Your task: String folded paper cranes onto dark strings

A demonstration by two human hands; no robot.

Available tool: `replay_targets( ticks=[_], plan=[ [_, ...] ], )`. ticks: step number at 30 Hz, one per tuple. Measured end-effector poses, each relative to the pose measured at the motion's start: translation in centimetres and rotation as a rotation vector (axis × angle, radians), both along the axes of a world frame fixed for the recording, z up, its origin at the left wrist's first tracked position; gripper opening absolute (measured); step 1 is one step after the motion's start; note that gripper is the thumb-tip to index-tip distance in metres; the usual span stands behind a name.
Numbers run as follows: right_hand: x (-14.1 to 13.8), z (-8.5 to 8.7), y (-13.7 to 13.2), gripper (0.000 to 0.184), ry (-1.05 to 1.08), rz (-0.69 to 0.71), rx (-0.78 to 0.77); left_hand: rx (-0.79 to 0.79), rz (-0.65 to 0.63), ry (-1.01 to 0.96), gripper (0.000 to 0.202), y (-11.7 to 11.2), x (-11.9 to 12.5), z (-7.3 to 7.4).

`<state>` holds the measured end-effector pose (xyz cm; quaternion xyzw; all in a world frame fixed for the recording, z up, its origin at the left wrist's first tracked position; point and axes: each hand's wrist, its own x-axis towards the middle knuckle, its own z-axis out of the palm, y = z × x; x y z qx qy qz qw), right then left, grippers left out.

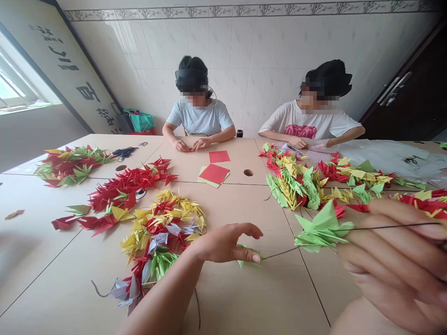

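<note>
In the right foreground my right hand (pixel 391 260) is closed, its fingers curled, on a string of green paper cranes (pixel 323 230). Bunched green folds sit at its fingertips, and the dark string (pixel 391 227) runs across the fingers toward the right edge. My left hand (pixel 226 244) reaches in over the table with thumb and forefinger apart; its other fingers are hidden. Partly behind that thumb is one more green paper crane (pixel 249 263), joined to the bunch by the string. Below the left hand lies a garland of yellow, red, white and green cranes (pixel 164 223).
Red crane garlands (pixel 115 190) and a mixed pile (pixel 70 165) lie left; another garland (pixel 296 177) lies right. Red paper squares (pixel 215 173) are mid-table, near a round hole (pixel 248 172). Two people (pixel 197 114) sit opposite, one folding red paper. Clear plastic (pixel 380 156) spreads at right.
</note>
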<state>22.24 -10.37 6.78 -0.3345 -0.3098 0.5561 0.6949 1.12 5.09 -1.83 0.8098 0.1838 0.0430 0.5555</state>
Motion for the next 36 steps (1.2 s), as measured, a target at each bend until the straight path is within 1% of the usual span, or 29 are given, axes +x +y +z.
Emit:
replay_targets(
  ticks=[1, 3, 5, 6, 8, 10, 12, 16, 20, 23, 25, 27, 31, 34, 36],
  plan=[
    [-1.2, 0.5, 0.5, 0.024, 0.091, 0.067, 0.001, -0.015, 0.006, -0.058, 0.058, -0.3, 0.0, 0.3],
    [-3.3, 0.9, 1.5, 0.023, 0.209, 0.176, -0.007, -0.075, 0.012, -0.203, 0.065, -1.0, 0.1, 1.0],
    [-4.6, 0.4, 2.4, 0.018, 0.279, 0.268, 0.033, -0.155, 0.031, -0.339, 0.068, -1.9, 0.2, 1.7],
    [-5.0, 0.0, 2.8, 0.016, 0.311, 0.302, 0.066, -0.197, 0.049, -0.394, 0.067, -2.3, 0.2, 2.1],
    [-5.5, -0.7, 3.4, 0.014, 0.362, 0.33, 0.083, -0.268, 0.081, -0.459, 0.057, -3.0, 0.2, 2.6],
    [-5.7, -1.1, 3.8, 0.014, 0.401, 0.333, 0.063, -0.324, 0.09, -0.45, 0.046, -3.4, 0.2, 3.0],
    [-5.7, -1.2, 3.9, 0.014, 0.43, 0.334, 0.044, -0.358, 0.085, -0.407, 0.039, -3.5, 0.2, 3.3],
    [-5.4, -0.9, 3.7, 0.014, 0.462, 0.322, 0.049, -0.37, 0.099, -0.342, 0.036, -3.1, 0.3, 3.1],
    [-4.5, -0.7, 3.1, 0.017, 0.474, 0.255, 0.086, -0.371, 0.126, -0.278, 0.036, -2.5, 0.5, 2.5],
    [-3.9, -0.3, 2.5, 0.019, 0.474, 0.189, 0.103, -0.32, 0.128, -0.219, 0.036, -2.1, 0.5, 1.8],
    [-3.4, 0.2, 2.0, 0.02, 0.455, 0.165, 0.098, -0.236, 0.129, -0.176, 0.04, -1.7, 0.6, 1.2],
    [-2.9, 0.7, 1.4, 0.022, 0.411, 0.15, 0.058, -0.135, 0.131, -0.113, 0.042, -1.3, 0.7, 0.5],
    [-1.9, 1.4, 0.6, 0.025, 0.311, 0.12, -0.039, 0.043, 0.088, 0.048, 0.042, -0.6, 0.8, -0.7],
    [-1.7, 1.6, 0.5, 0.026, 0.297, 0.115, -0.054, 0.071, 0.055, 0.081, 0.041, -0.5, 0.8, -0.8],
    [-1.9, 1.5, 0.7, 0.024, 0.292, 0.125, -0.047, 0.056, 0.037, 0.05, 0.049, -0.7, 0.7, -0.4]
  ],
)
